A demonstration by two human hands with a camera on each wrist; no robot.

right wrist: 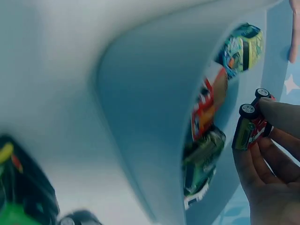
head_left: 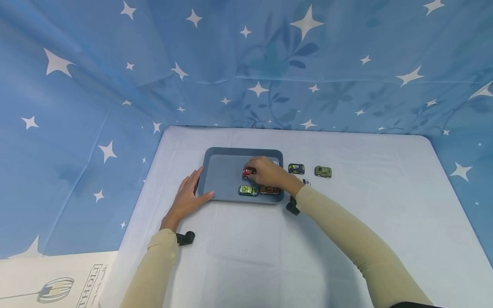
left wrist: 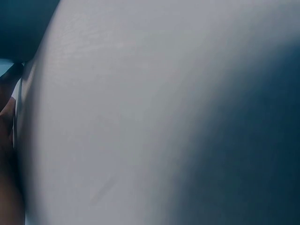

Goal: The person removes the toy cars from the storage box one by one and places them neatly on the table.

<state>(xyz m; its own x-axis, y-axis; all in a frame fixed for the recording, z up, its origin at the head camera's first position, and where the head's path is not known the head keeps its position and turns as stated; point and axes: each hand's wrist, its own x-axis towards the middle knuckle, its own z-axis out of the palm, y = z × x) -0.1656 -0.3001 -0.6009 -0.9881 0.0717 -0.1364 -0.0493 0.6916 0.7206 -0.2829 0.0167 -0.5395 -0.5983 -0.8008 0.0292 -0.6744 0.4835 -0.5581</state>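
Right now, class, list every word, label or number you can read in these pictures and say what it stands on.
"LIGHT" – printed sideways on the white box at bottom left of the head view, beside a drawing of a lamp; its first letter is partly cut, so the reading is likely, not certain.
Markings on the toy cars in the tray – too small and blurred to read.
Wrist views – no readable text.

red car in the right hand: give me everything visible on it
The red car is a small toy with a glossy, painted-looking red body, some white marking, a dark windscreen and black wheels with pale hubs. The right hand pinches it between fingers and thumb, over the grey tray. In the head view only its red end shows past the fingers. Whether its wheels touch the tray floor cannot be told.
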